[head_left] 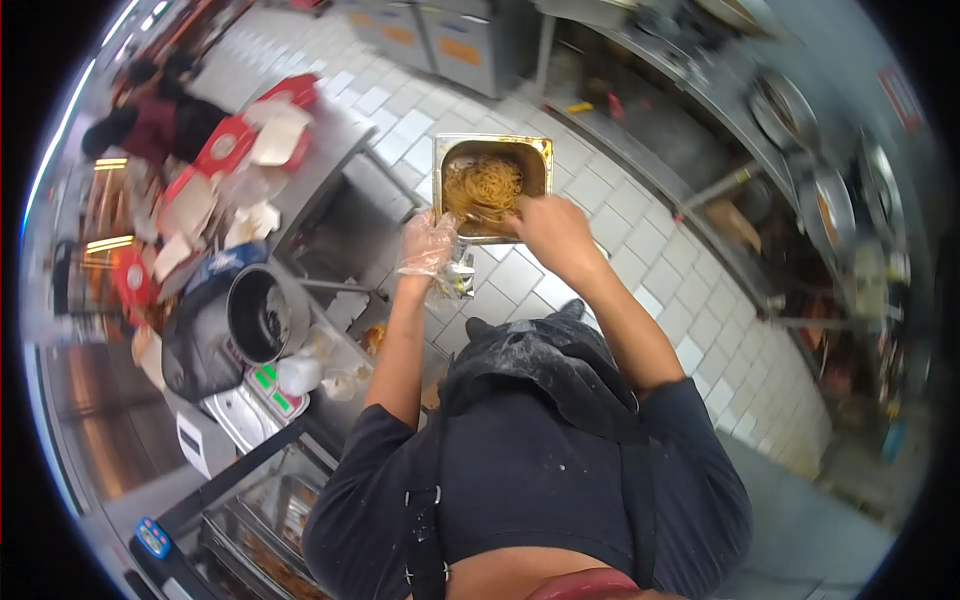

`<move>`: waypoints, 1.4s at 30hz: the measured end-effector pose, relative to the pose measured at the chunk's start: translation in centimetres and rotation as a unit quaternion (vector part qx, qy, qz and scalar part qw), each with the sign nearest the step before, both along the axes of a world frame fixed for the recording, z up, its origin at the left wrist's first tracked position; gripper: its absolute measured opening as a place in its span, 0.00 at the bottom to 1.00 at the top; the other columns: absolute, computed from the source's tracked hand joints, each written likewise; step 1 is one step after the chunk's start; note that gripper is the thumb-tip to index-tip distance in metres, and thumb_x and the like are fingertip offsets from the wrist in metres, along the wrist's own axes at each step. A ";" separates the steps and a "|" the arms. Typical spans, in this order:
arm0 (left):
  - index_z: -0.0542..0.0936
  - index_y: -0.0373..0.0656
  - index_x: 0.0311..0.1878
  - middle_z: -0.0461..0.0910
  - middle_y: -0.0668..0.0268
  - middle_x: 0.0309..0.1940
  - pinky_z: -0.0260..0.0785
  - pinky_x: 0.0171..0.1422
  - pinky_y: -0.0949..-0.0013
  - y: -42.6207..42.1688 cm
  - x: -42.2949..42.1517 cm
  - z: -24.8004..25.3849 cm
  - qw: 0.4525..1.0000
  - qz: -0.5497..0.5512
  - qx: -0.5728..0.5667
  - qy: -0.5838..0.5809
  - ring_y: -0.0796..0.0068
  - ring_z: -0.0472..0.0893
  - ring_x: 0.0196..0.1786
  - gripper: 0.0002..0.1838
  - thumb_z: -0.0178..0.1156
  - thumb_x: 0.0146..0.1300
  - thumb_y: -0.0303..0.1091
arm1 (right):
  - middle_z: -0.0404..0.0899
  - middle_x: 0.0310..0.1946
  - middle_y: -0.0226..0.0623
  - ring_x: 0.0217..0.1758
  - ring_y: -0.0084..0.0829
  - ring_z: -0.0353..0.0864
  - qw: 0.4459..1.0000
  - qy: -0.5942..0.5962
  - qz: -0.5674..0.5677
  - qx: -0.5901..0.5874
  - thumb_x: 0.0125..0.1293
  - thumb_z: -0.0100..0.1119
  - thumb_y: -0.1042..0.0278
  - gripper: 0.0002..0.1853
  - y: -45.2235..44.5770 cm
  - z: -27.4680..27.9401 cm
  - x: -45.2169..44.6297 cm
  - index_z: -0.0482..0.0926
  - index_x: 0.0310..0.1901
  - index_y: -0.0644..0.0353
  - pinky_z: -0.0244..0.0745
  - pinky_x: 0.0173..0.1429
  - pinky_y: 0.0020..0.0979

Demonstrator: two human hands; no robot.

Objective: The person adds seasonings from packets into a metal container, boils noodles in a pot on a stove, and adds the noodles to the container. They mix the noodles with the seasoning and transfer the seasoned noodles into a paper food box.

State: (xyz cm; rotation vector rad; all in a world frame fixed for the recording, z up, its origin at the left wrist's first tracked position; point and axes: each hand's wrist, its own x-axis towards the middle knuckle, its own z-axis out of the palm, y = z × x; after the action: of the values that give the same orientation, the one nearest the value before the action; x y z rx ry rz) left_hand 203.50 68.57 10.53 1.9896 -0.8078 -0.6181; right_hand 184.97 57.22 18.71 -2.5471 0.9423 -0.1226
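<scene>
A steel food pan (545, 182) with a stained rim is held out in front of my body, above the tiled floor. Cooked noodles (484, 188) lie heaped inside it. My left hand (428, 246), in a clear plastic glove, is closed on the pan's near left corner. Crumpled clear plastic with dark and green print (455, 279) hangs just below that hand; whether the fingers hold it too, I cannot tell. My right hand (556, 236) wears no visible glove and is closed at the pan's near right corner, its fingertips partly hidden by the rim.
Left, a steel counter carries red and white takeout boxes (224, 146), a dark round pot (262, 314) and a scale with green displays (270, 385). A person (150, 125) stands beyond it. Right, steel shelving holds pans (783, 110). Cabinets (445, 45) stand ahead.
</scene>
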 end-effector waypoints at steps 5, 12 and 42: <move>0.80 0.38 0.37 0.80 0.50 0.28 0.68 0.38 0.57 -6.0 -10.6 -2.1 0.906 -0.254 -0.010 -0.337 0.57 0.80 0.33 0.15 0.55 0.62 0.42 | 0.81 0.27 0.50 0.33 0.50 0.82 0.976 -0.062 -0.207 -0.012 0.64 0.59 0.55 0.17 -0.6 2.6 -17.1 0.80 0.33 0.64 0.76 0.39 0.45; 0.79 0.36 0.34 0.77 0.57 0.26 0.67 0.37 0.60 -19.9 -36.6 -11.0 0.882 -0.448 0.022 -0.143 0.64 0.75 0.30 0.14 0.53 0.61 0.39 | 0.82 0.27 0.46 0.33 0.48 0.82 0.939 -0.005 -0.342 -0.025 0.61 0.59 0.55 0.16 -4.0 -10.1 -44.0 0.81 0.37 0.62 0.77 0.40 0.45; 0.78 0.40 0.29 0.75 0.67 0.17 0.64 0.23 0.70 -50.3 -140.3 -7.6 0.623 -0.733 0.125 0.243 0.78 0.73 0.20 0.10 0.58 0.61 0.36 | 0.82 0.31 0.42 0.32 0.44 0.81 0.511 0.016 -0.856 -0.082 0.61 0.64 0.57 0.14 -13.4 -4.4 -124.7 0.81 0.41 0.59 0.75 0.36 0.40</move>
State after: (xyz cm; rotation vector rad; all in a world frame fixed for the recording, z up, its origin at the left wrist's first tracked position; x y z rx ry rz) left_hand 63.20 18.28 2.91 0.7671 -1.9611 -2.1391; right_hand 60.31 43.78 14.28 -0.6193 3.0274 -0.6803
